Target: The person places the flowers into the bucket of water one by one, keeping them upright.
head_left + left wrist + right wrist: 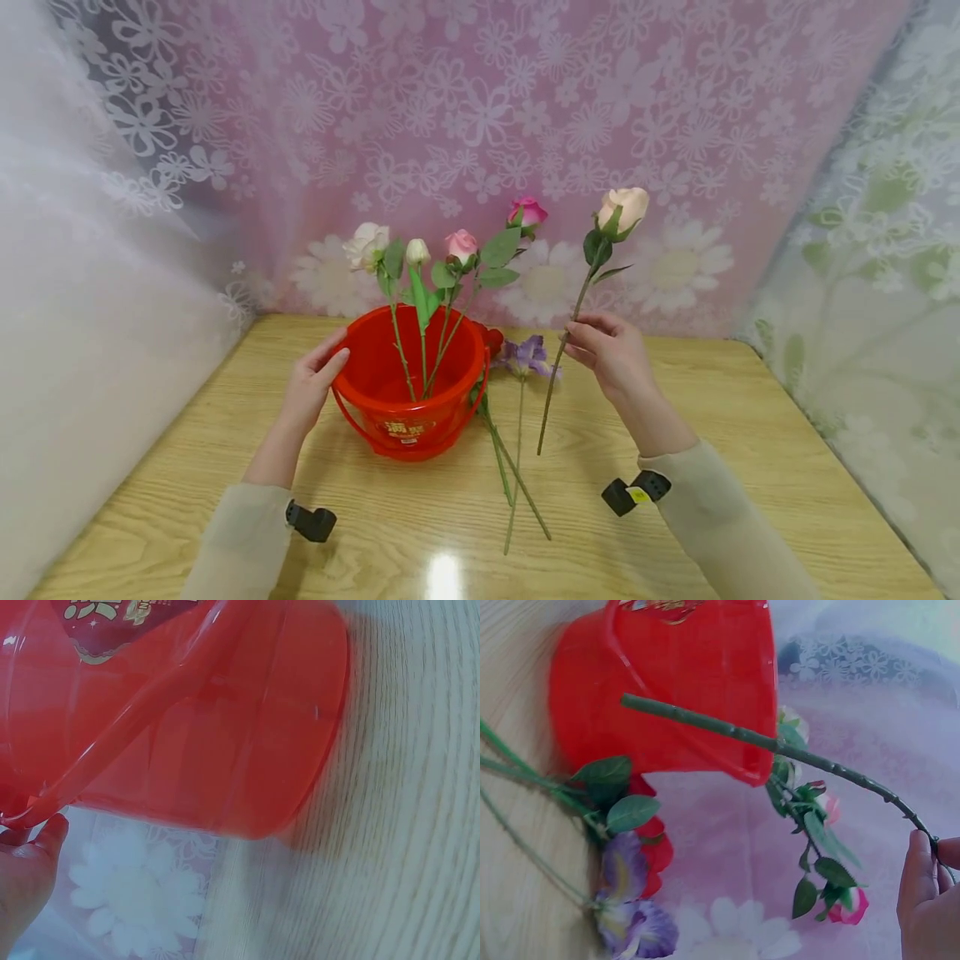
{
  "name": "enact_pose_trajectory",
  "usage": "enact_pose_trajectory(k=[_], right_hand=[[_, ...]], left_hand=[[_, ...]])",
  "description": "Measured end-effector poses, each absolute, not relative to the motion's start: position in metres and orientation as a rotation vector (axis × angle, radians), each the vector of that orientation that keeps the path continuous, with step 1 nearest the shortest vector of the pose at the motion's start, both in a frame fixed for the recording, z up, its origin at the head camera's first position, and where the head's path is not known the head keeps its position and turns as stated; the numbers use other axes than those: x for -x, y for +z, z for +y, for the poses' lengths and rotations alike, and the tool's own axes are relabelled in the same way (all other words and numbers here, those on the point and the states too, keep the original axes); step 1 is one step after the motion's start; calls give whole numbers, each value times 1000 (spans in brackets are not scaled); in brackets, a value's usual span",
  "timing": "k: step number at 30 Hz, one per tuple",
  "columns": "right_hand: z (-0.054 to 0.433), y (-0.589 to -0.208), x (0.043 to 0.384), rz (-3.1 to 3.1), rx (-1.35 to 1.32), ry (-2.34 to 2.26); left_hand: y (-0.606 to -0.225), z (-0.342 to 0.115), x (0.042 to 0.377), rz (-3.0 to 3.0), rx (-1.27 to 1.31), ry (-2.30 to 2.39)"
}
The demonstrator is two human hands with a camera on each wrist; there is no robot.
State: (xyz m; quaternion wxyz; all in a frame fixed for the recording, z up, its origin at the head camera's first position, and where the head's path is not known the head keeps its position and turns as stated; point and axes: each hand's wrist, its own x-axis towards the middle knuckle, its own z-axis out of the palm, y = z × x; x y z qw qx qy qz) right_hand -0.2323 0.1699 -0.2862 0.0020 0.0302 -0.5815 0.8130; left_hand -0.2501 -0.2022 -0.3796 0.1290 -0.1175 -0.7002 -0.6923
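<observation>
A red bucket (420, 425) stands on the table, with a white flower (367, 247), a white tulip (417, 252), a pink rose (461, 245) and a deep pink rose (528, 212) leaning inside it. My left hand (313, 379) grips the bucket's left rim; in the left wrist view its fingers are partly hidden near the handle (142, 705). To the bucket's right, my right hand (611, 354) pinches the stem of a cream rose (622, 212) held upright, slightly tilted, its bloom above the hand. The stem's lower end hangs in the air beside the bucket in the right wrist view.
Right of the bucket, a purple iris (527, 356) and a red flower (491, 338) lie on the wooden table (675, 400), their green stems crossing toward the front. Pink floral curtain (480, 108) hangs behind, with pale curtains at both sides.
</observation>
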Motion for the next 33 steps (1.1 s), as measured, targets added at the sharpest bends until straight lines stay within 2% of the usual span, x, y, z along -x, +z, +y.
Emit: enact_pose_trajectory(k=[16, 33], right_hand=[[139, -254, 247, -1537, -158, 2631], [113, -249, 254, -1358, -164, 2675]], left_hand=[[-380, -202, 250, -2028, 369, -2007], [-378, -202, 249, -2043, 348, -2003]])
